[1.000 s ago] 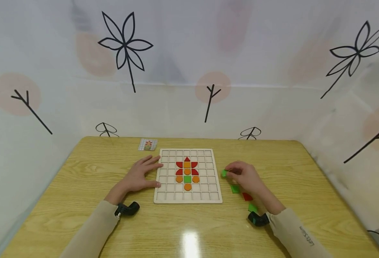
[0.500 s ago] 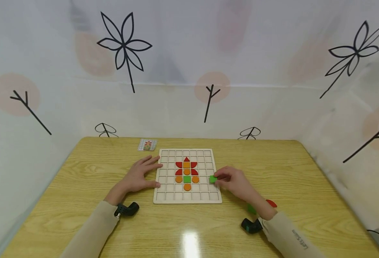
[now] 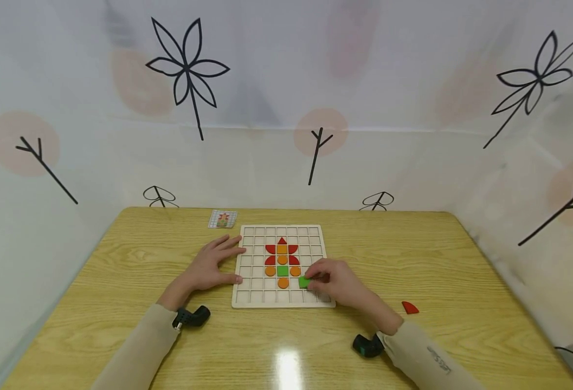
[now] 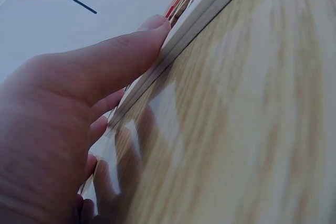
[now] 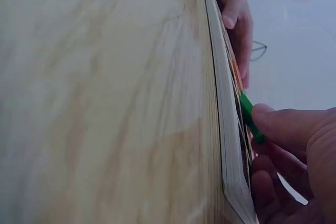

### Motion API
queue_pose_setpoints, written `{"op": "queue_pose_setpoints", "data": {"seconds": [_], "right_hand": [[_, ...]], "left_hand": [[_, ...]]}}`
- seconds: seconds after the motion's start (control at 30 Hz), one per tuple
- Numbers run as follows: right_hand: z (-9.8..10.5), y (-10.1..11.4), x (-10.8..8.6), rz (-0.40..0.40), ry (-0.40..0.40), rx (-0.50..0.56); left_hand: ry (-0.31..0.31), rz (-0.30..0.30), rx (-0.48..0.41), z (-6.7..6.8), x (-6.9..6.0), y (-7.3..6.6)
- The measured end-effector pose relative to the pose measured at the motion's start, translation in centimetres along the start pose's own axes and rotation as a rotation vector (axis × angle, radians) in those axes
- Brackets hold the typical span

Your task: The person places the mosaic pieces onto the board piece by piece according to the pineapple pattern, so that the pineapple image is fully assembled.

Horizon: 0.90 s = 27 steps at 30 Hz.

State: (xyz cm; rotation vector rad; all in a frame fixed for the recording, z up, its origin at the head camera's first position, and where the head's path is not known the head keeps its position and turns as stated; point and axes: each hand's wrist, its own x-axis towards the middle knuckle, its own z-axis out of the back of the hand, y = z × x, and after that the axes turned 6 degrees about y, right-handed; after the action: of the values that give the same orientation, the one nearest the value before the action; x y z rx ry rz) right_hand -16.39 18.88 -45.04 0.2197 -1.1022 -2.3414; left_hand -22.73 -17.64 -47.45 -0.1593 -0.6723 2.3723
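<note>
A pale wooden grid board [image 3: 257,296] lies on the table with orange, red and green tiles set in its middle columns. My left hand [image 3: 213,264] has its fingers spread, with fingertips and thumb resting on the board's left edge. Between thumb and fingers, my right hand [image 3: 337,280] pinches a green square tile [image 3: 303,282] over the lower right cells, just right of and below the rightmost orange disc [image 3: 295,271]. In the right wrist view the green tile [image 5: 249,116] is tilted at the board's surface. The right fingers cover part of it.
A small pattern card [image 3: 223,219] lies beyond the board's upper left corner. One red quarter-circle tile [image 3: 410,307] is on the table right of my right forearm. A patterned cloth [image 3: 257,162] stands behind the table [image 3: 169,357].
My right hand has carried the green tile leftward from the table onto the board. Its forearm now covers where other green tiles were seen lying. The left hand has stayed put.
</note>
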Motion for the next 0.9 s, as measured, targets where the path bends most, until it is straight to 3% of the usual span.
{"op": "queue_pose_setpoints", "data": {"seconds": [0.17,0.5,0.9], "right_hand": [[-0.4,0.1,0.4,0.028,0.043,-0.011],[0.3,-0.2,0.9,0.007,0.148,0.034],[0.2,-0.3,1.2,-0.061,0.146,0.049]], "left_hand": [[-0.003,-0.004,0.005,0.0,0.0,0.0],[0.004,0.001,-0.001,-0.1,-0.1,0.1],[0.005,-0.003,0.001,0.0,-0.2,0.1]]}}
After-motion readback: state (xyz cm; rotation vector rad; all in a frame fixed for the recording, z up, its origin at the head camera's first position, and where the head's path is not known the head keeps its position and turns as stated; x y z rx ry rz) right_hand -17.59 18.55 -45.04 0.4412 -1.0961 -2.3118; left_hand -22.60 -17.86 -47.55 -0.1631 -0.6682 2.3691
